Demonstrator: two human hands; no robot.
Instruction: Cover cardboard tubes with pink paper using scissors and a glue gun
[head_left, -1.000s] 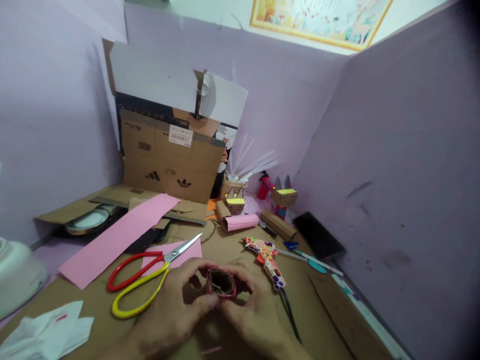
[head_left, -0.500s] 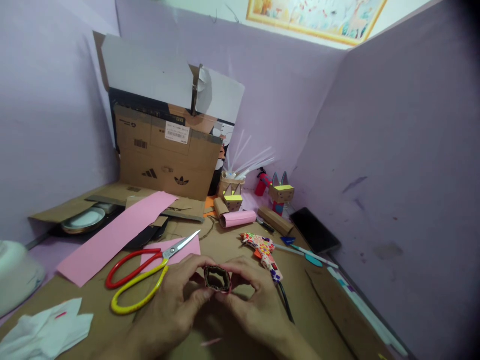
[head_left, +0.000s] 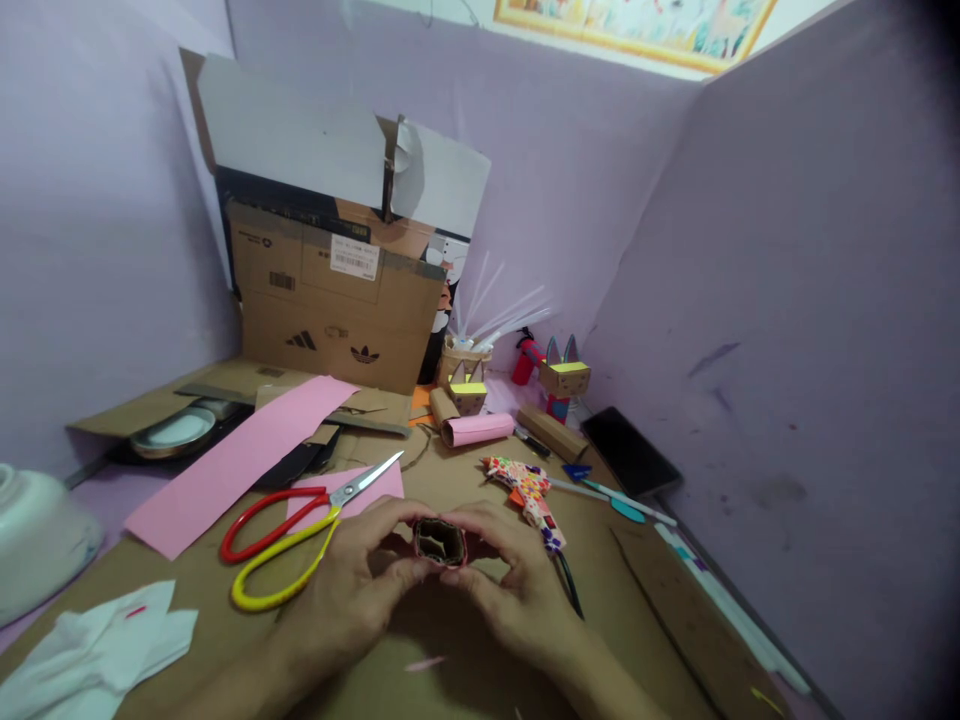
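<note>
Between my two hands is a short cardboard tube (head_left: 439,543) with a pink outer skin, its open end turned toward me. My left hand (head_left: 360,570) pinches its left side with thumb and fingers. On the opposite side my right hand (head_left: 504,570) grips it the same way. Scissors (head_left: 330,505) with one red and one yellow handle lie just left of my left hand, partly over a pink paper piece (head_left: 375,483). A flower-patterned glue gun (head_left: 529,492) rests beyond my right hand, its black cord running toward me.
A long pink strip (head_left: 247,465) lies at left, near a white bowl (head_left: 41,545) and crumpled tissue (head_left: 112,640). Behind are a pink roll (head_left: 480,430), a small cardboard cat head (head_left: 468,392) and a big box (head_left: 337,310). A dark tablet (head_left: 630,452) sits by the right wall.
The view has shifted slightly. The tube's opening looks a little wider and flatter between my hands, which keep their hold on it from both sides.
</note>
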